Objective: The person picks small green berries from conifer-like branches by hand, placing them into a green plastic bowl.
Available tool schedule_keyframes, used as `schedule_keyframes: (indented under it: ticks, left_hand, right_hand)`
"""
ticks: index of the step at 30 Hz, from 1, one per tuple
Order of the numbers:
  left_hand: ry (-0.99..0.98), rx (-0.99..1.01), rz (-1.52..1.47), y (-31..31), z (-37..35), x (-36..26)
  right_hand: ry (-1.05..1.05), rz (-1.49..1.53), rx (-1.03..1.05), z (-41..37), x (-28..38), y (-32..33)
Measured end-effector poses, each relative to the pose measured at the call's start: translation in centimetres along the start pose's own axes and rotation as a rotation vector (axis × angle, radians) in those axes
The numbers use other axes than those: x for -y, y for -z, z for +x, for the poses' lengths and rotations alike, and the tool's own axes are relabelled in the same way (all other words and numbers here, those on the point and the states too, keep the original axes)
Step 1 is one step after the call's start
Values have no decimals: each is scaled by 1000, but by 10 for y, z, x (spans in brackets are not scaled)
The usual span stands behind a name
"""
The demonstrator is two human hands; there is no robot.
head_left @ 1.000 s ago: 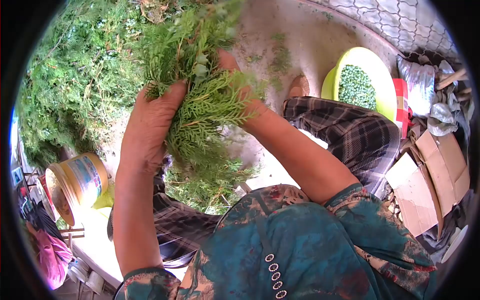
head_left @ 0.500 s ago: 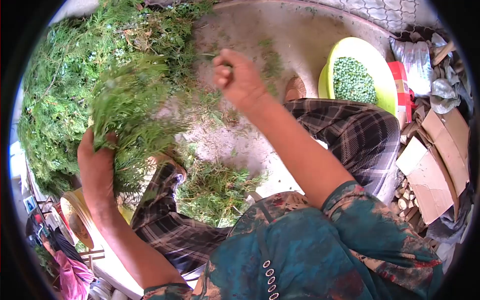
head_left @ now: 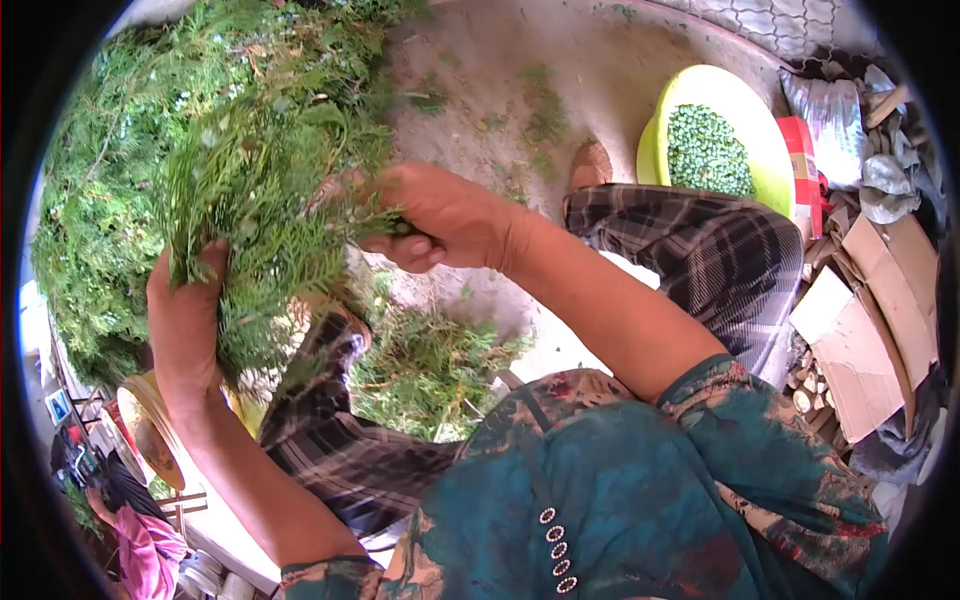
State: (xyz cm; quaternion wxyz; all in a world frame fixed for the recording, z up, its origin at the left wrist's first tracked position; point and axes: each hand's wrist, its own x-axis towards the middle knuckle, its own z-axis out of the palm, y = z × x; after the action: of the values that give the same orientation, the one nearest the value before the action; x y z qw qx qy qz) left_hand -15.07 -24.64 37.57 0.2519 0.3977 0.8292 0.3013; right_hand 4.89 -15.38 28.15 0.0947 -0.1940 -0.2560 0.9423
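Observation:
A leafy green branch (head_left: 265,200) is held upright in my left hand (head_left: 185,315), whose thumb presses against its stems. My right hand (head_left: 440,220) is closed at the branch's right side, fingers curled in among the sprigs; a bit of green shows at its fingertips, too small to make out fully. Behind the branch lies a large heap of similar greenery (head_left: 100,200). A yellow-green basin (head_left: 765,150) at the upper right holds many small green berries (head_left: 705,150).
Loose sprigs (head_left: 430,370) lie on the floor between my legs. A red box (head_left: 798,160), plastic bags (head_left: 830,120) and cardboard (head_left: 860,360) are at the right. A round yellowish object (head_left: 150,435) stands at the lower left. Beyond it is a person in pink (head_left: 145,550).
My right hand has moved down and left from above the floor to the branch. The branch in my left hand has shifted slightly and looks less blurred.

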Motion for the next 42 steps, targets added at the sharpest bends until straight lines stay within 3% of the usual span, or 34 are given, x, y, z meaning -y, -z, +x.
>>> schedule_keyframes:
  ticks: [2,7,9,10,12,16,18,19,21,27,32,35,38,40,41,42]
  left_hand:
    - [-43,91,-139,-2,4,8]
    - [-35,76,-126,-5,2,0]
    - [-118,45,-134,-7,1,-3]
    - [-117,31,-79,-6,-3,-11]
    - [-150,12,-72,-6,-2,-11]
    - [-203,-17,-34,-9,-2,-11]
    - [-235,-26,-5,-10,-3,-12]
    - [-238,-34,-34,-11,-2,-11]
    - [-238,-45,-63,-14,-3,-11]
    - [-206,49,-325,-23,-6,-17]
    - [-273,74,-337,-28,-8,-22]
    - [-190,112,-373,-27,-6,-19]
    - [-270,66,-245,-27,-5,-18]
    - [-306,-61,82,-19,-1,-13]
    - [-211,-51,180,-6,6,-6]
    - [-214,-60,57,-1,9,0]
  right_hand:
    - [31,-2,-2,-7,4,-15]
    - [213,0,27,-6,12,-26]
    - [268,-37,-247,-8,12,-24]
    - [271,-42,-242,-10,12,-21]
    - [503,69,-599,-15,14,-15]
    - [641,-46,-605,-28,24,-20]
    - [852,-490,-687,-30,26,-31]
    - [856,-491,-684,-29,26,-38]
    - [1020,-883,-556,-22,22,-51]
    - [768,-1188,-543,2,7,-59]
    - [651,-1030,-475,6,9,-57]
    - [793,-877,-379,10,6,-55]
    - [706,-1073,-378,5,6,-51]
    - [644,-916,-390,1,9,-51]
    - [643,-916,-392,-7,15,-46]
    - [572,-721,-374,-18,27,-35]
